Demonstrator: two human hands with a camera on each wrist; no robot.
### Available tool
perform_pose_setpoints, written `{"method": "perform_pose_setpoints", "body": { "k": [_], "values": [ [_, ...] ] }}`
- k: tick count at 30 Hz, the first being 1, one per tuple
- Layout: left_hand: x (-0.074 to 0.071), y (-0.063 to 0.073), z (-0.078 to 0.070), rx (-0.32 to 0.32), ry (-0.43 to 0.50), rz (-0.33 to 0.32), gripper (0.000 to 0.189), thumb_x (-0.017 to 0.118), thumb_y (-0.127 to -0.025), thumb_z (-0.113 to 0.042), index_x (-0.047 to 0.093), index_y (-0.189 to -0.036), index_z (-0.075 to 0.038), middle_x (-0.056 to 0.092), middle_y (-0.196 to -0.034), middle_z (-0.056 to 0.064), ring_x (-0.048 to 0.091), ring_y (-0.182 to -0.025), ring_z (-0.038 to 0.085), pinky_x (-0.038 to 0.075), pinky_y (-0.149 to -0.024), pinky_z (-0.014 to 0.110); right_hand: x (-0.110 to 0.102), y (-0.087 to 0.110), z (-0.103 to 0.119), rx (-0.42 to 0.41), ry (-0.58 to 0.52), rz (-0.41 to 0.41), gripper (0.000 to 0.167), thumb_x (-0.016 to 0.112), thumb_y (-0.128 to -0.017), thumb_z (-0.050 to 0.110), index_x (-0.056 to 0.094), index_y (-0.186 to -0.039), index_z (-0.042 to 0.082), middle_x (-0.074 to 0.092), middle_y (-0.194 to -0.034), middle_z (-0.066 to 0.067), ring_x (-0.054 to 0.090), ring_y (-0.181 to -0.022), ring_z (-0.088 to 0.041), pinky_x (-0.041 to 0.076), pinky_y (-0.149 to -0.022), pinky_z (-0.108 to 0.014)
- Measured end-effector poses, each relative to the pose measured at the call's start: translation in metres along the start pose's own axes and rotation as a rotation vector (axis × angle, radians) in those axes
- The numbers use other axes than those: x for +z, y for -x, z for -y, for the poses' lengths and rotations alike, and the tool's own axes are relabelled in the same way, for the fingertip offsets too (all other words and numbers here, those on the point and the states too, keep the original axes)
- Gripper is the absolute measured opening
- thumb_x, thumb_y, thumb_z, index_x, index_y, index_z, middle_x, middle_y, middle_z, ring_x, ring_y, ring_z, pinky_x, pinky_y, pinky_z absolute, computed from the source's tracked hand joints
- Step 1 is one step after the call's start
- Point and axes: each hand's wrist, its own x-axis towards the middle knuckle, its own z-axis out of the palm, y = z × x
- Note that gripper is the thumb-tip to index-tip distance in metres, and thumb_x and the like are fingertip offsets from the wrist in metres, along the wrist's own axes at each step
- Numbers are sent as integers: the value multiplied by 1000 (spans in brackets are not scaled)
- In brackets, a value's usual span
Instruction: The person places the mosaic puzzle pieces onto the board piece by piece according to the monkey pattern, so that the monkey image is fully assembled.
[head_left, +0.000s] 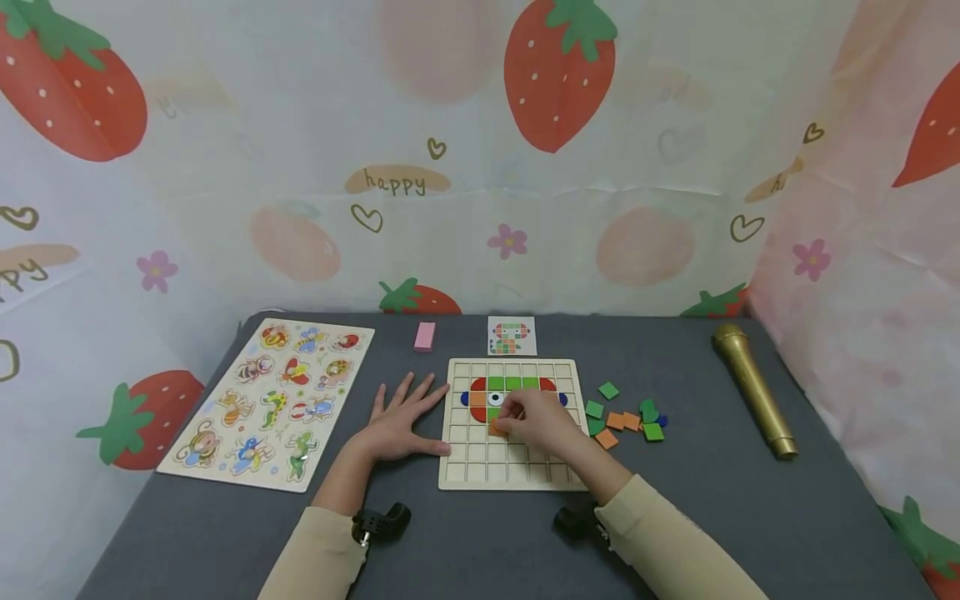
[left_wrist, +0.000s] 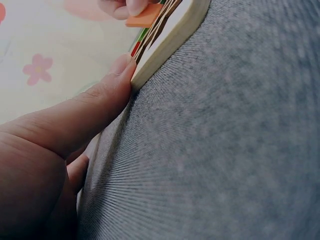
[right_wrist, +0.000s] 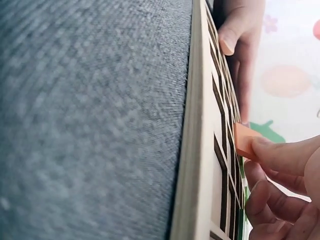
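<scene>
A wooden grid board (head_left: 480, 475) lies on the table, with green, red, blue and orange tiles and a white eye tile set in its upper rows. My right hand (head_left: 542, 423) is over the middle of the board and pinches an orange square tile (right_wrist: 245, 140) between thumb and finger, close over the grid. In the head view that hand covers part of the pattern. My left hand (head_left: 401, 423) is spread on the table at the board's left side. Its thumb (left_wrist: 120, 70) touches the board's edge in the left wrist view.
Loose green, orange and blue tiles (head_left: 615, 420) lie right of the board. A pattern card (head_left: 528, 345) and a pink block (head_left: 424, 337) are behind it. An insect puzzle board (head_left: 281, 408) lies at left, a gold microphone (head_left: 756, 392) at right. Printed cloth (head_left: 555, 208) hangs behind.
</scene>
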Motion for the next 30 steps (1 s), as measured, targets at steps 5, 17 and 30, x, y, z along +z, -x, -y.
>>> {"method": "perform_pose_setpoints", "body": {
  "k": [5, 17, 30],
  "values": [
    [0, 0, -1, 1, 2, -1, 105, 77, -78, -65, 26, -162, -30, 10, -171, 4, -8, -157, 36, -15, -118, 67, 0, 1, 2, -28, 43, 18, 11, 76, -92, 24, 72, -83, 20, 65, -80, 7, 59, -73, -11, 50, -65, -31],
    [-1, 0, -2, -5, 4, 3, 105, 78, -77, -65, 26, -162, -31, 11, -171, 4, -8, -157, 36, -14, -118, 67, -4, 6, 3, -29, 49, -6, 9, 77, -91, 23, 71, -85, 20, 66, -80, 8, 59, -72, -10, 50, -66, -30],
    [2, -2, 2, 3, -5, 3, 107, 76, -76, -68, 24, -162, -31, 9, -171, 3, -8, -157, 35, -16, -118, 66, -32, 19, -18, 15, 56, -115, 6, 77, -91, 19, 73, -87, 18, 67, -82, 6, 59, -77, -12, 51, -72, -33]
  ]
}}
